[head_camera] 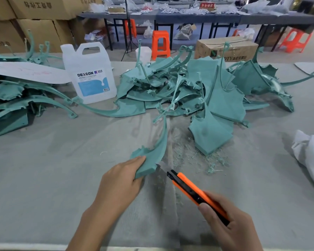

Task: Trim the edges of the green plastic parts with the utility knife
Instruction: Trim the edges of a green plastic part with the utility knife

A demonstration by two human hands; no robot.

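My left hand (121, 185) grips the wide near end of a curved green plastic part (152, 156), whose thin arm sweeps up and away over the table. My right hand (227, 221) holds an orange and black utility knife (194, 191). Its blade tip rests at the part's near right edge, just beside my left fingers. A large heap of green parts (198, 91) lies behind, in the middle and right of the table. Another stack of green parts (16, 102) lies at the left.
A white DEXCON jug (91, 77) stands between the two piles. Green shavings (198, 153) litter the grey table cover (53, 169). A white cloth bag (310, 156) sits at the right edge. Cardboard boxes (225, 48), orange stools and dark tables stand beyond.
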